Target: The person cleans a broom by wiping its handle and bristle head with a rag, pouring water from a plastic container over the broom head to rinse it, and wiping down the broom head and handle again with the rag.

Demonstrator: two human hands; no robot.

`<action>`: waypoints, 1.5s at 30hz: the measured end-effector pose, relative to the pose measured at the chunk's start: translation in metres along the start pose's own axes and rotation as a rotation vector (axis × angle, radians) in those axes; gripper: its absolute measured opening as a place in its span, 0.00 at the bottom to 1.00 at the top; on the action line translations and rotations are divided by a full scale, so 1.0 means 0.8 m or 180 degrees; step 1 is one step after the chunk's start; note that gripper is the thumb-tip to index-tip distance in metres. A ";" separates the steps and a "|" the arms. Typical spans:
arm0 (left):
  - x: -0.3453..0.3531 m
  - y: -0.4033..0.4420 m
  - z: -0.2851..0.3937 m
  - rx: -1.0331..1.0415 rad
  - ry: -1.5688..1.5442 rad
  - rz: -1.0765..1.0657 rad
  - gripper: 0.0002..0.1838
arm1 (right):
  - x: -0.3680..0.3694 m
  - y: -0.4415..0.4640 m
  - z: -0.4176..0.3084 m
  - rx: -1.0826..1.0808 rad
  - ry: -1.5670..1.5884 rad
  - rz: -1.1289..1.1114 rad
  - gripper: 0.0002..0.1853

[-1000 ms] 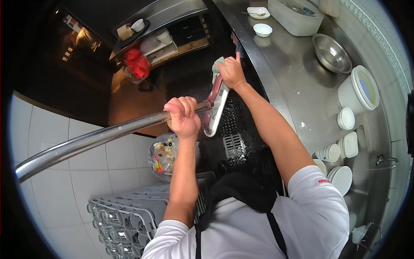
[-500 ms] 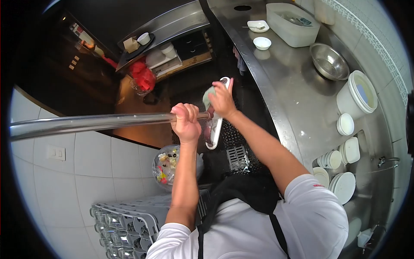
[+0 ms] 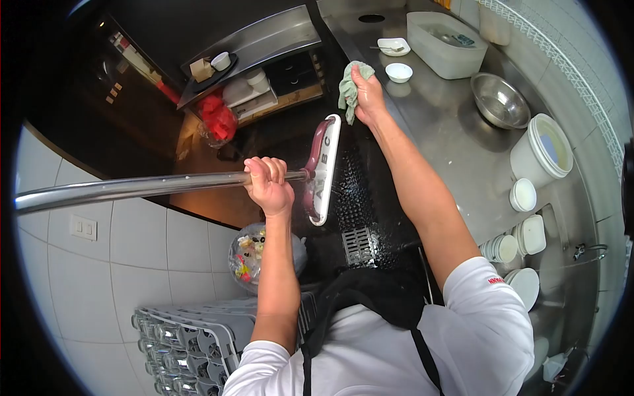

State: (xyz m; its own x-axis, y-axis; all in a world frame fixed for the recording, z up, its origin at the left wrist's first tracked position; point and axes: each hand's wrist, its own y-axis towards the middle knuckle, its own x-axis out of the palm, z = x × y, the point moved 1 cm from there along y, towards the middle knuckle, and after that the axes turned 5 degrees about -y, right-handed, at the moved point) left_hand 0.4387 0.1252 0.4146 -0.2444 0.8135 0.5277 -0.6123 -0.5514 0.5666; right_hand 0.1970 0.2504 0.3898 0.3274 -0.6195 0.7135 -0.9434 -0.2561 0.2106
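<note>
My left hand (image 3: 269, 185) is closed around the metal pole (image 3: 132, 191) of a long-handled floor tool, close to its head. The head (image 3: 325, 171) is long, flat and white with dark letters and a maroon bracket. Its underside is hidden, so mop or squeegee I cannot tell. Up and to the right, my right hand (image 3: 368, 96) grips a crumpled pale green cloth (image 3: 350, 89), apart from the head and close to the steel counter's edge.
The steel counter (image 3: 436, 145) along the right holds a white bowl (image 3: 399, 72), a plastic tub (image 3: 446, 56), a metal bowl (image 3: 500, 101), a bucket (image 3: 541, 152) and stacked dishes. Below are a floor drain (image 3: 360, 247), a bagged waste bin (image 3: 254, 254) and a glass rack (image 3: 185, 350).
My right hand has left the tool's head with the cloth, moving up and right toward the counter. The head is now uncovered. My left hand keeps its hold on the pole, slightly further left.
</note>
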 end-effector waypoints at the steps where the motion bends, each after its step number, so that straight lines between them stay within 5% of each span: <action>1: 0.002 0.001 -0.002 -0.0005 -0.0021 0.0042 0.29 | 0.003 -0.001 -0.002 0.0099 0.0109 -0.0124 0.07; 9: 0.009 0.018 0.002 0.0024 -0.0287 0.0274 0.29 | 0.009 -0.021 -0.009 0.0173 -0.0276 -0.0799 0.14; 14: 0.015 0.025 0.001 0.0036 -0.0397 0.0436 0.30 | 0.018 -0.010 0.028 -0.0167 -0.0887 0.0233 0.07; 17: 0.016 0.024 0.000 0.0002 -0.0440 0.0464 0.30 | 0.005 -0.005 0.049 -0.0700 -0.2807 0.0669 0.17; 18: 0.018 0.024 -0.001 -0.0001 -0.0479 0.0471 0.31 | 0.023 -0.034 0.025 -0.0812 -0.2862 0.0544 0.29; 21: 0.027 0.031 -0.003 0.0011 -0.0541 0.0680 0.31 | 0.028 -0.078 0.059 -0.1781 -0.3222 0.0260 0.22; 23: 0.010 0.041 -0.012 0.0083 -0.0494 0.0711 0.31 | 0.025 -0.128 0.074 -0.0992 -0.3571 -0.0417 0.17; 25: 0.001 0.046 -0.012 0.0153 -0.0372 0.0853 0.31 | 0.022 -0.190 0.087 -0.1210 -0.3555 -0.0504 0.17; 28: -0.004 0.040 -0.012 0.0029 -0.0557 0.0594 0.30 | 0.015 -0.226 0.111 -0.2115 -0.3497 -0.0276 0.19; 31: 0.004 0.031 -0.014 -0.0043 -0.0817 0.0054 0.29 | -0.001 -0.147 0.105 -0.1835 -0.5060 0.0098 0.22; 33: 0.015 0.029 -0.010 -0.0007 -0.0902 -0.0178 0.29 | 0.011 -0.099 0.082 -0.1196 -0.4729 -0.0049 0.23; 34: 0.019 0.034 -0.010 0.0085 -0.0897 -0.0193 0.29 | 0.022 -0.092 0.080 -0.1476 -0.4251 -0.0029 0.24; 35: 0.018 0.038 -0.010 0.0126 -0.0830 -0.0096 0.29 | 0.024 -0.101 0.082 -0.0823 -0.4150 -0.0072 0.23; 37: 0.014 0.049 -0.012 0.0239 -0.0720 0.0107 0.29 | 0.037 -0.148 0.087 -0.0855 -0.3715 -0.0162 0.21; 40: -0.003 0.046 -0.029 0.0123 -0.0827 0.0136 0.27 | 0.065 -0.200 0.097 -0.1795 -0.3000 -0.0421 0.13; 43: 0.004 0.040 -0.040 -0.0060 -0.0746 0.0289 0.25 | 0.087 -0.196 0.096 -0.1776 -0.2636 -0.0645 0.13; 45: 0.013 0.046 -0.034 -0.0143 -0.0675 0.0442 0.25 | 0.070 -0.186 0.094 -0.2523 -0.3782 -0.0621 0.13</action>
State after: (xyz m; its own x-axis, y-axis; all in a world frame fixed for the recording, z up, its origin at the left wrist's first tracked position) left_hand 0.3928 0.1179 0.4237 -0.1681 0.6711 0.7221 -0.6178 -0.6425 0.4533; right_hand 0.3598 0.1980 0.3477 -0.0712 -0.9644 -0.2548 -0.5301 -0.1798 0.8287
